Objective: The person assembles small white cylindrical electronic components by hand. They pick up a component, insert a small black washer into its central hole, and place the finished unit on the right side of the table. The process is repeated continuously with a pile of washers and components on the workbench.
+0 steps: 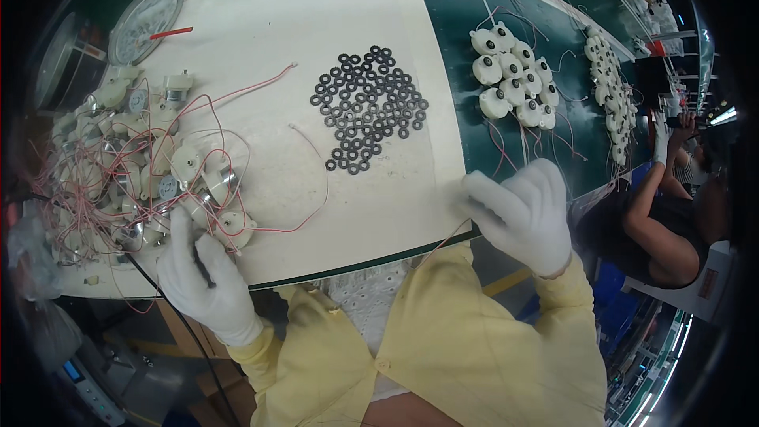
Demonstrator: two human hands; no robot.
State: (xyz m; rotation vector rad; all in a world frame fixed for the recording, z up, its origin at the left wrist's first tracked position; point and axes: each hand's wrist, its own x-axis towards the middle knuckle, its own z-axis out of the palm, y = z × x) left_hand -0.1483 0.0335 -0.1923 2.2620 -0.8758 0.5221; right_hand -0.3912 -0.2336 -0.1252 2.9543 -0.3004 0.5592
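Observation:
My left hand (198, 281), in a white glove, reaches up to the near edge of a heap of small motors (188, 164) with cream plastic housings and metal cans. Its forefinger is stretched out against the heap, with the thumb apart from it; I see nothing held. Thin red and white wires (237, 87) tangle over the motors. Over the table's front edge, my gloved right hand (526, 217) has thumb and forefinger brought together toward the left, the other fingers curled. Blur hides whatever may be between those tips. A thin wire or thread (443, 243) runs just below them.
Several black rubber rings (368, 103) lie spread mid-table. On the green mat (447, 39) sit grouped cream motors (514, 71), with another row (610, 95) farther right. A round clear lid (146, 22) and a red strip (171, 32) lie at far left. Another person (660, 213) works at right.

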